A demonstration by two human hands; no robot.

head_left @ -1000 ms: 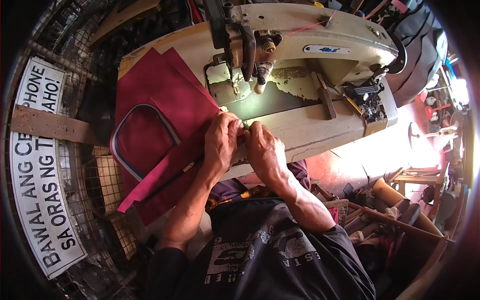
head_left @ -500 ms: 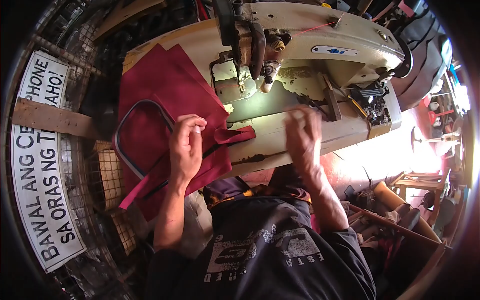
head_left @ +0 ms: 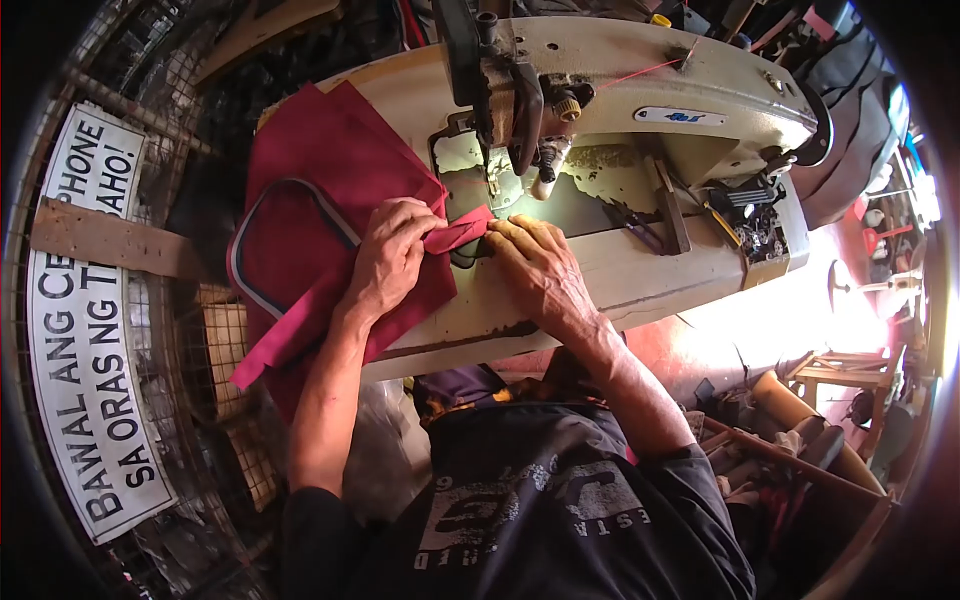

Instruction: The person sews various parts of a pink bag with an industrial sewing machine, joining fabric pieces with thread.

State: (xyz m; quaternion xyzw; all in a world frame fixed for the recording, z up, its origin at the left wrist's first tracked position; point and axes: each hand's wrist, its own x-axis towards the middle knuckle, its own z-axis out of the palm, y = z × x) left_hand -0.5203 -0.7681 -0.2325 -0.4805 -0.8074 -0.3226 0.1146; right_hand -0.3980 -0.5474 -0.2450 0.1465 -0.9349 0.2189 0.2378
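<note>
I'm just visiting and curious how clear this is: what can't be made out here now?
All in the head view:
Whatever is under the right hand: hidden by it.
Sign: letters covered by a brown strip.
Small loose parts: too tiny to name.
Tabletop beneath the red fabric: covered.
Floor at right: washed out by glare.

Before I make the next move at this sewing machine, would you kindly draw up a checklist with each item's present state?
1. Left hand steadying the maroon strip: ok.
2. Right hand at the strip's end: ok.
3. Snips apart from the strip: ok, lying beyond the right hand.
4. Work area lit: ok, bright around the needle area.
5. Red thread running along the machine's top: ok.
6. Needle threaded: cannot tell, too small to see.
</note>
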